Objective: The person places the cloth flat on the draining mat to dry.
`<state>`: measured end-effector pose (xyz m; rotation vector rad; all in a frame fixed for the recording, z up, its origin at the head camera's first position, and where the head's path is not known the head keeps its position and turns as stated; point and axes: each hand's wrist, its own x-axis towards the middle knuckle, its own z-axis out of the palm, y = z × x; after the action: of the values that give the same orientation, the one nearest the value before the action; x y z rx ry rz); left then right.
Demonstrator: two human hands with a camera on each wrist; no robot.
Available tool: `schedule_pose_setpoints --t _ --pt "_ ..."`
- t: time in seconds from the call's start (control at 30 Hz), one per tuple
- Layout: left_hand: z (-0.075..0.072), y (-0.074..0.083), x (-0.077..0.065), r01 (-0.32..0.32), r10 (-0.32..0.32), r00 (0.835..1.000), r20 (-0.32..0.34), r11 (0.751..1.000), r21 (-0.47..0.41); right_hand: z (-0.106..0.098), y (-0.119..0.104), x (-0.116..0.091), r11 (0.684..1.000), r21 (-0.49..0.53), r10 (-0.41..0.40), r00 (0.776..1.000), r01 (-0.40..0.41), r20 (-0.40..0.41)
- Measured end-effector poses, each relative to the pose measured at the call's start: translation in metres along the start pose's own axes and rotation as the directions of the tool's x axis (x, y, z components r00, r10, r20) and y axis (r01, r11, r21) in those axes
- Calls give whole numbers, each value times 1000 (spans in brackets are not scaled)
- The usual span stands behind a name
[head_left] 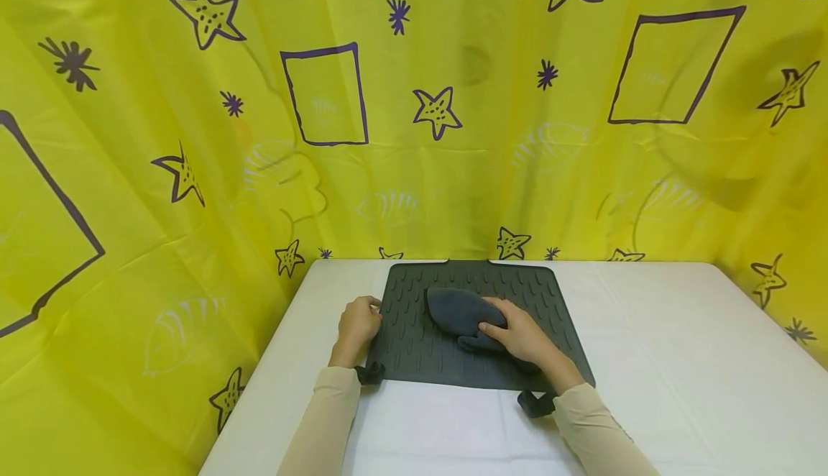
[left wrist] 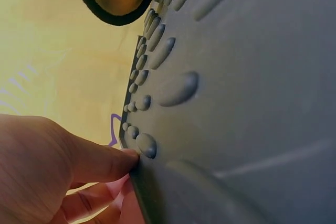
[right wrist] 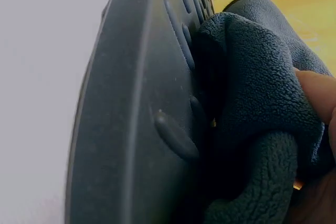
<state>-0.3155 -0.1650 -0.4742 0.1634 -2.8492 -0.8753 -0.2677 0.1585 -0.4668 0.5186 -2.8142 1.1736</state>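
Note:
A dark grey rubber mat (head_left: 407,343) with rows of raised oval ridges lies on the white table. At its left edge, my left hand (head_left: 358,323) pinches the rim; in the left wrist view the thumb (left wrist: 102,161) rests on the upper side and the fingers curl against the outer side. My right hand (head_left: 525,333) grips a bunched, dark blue-grey fleecy cloth (head_left: 462,309) over the middle of the mat. Its soft folds (right wrist: 257,72) show up close in the right wrist view, lying against the ridges. Part of the right hand is hidden behind the cloth there.
The white table (head_left: 660,361) extends on both sides of the mat and in front of it. A yellow curtain (head_left: 479,174) with drawn stars and frames hangs behind and at the sides. Black straps (head_left: 535,404) circle both wrists.

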Motion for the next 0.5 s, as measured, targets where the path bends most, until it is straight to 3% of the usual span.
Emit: schedule_pose_setpoints --t 0.27,0.37,0.5 --pt "-5 3 -1 -44 44 999 -10 998 -42 -14 3 -3 997 68 -24 998 20 60" --pt "-7 10 -1 -90 86 995 -41 991 -96 -28 4 -4 993 119 -26 999 22 33" --pt "-4 21 -3 -147 142 989 -46 974 -170 -44 10 -6 995 99 27 999 -23 -39"
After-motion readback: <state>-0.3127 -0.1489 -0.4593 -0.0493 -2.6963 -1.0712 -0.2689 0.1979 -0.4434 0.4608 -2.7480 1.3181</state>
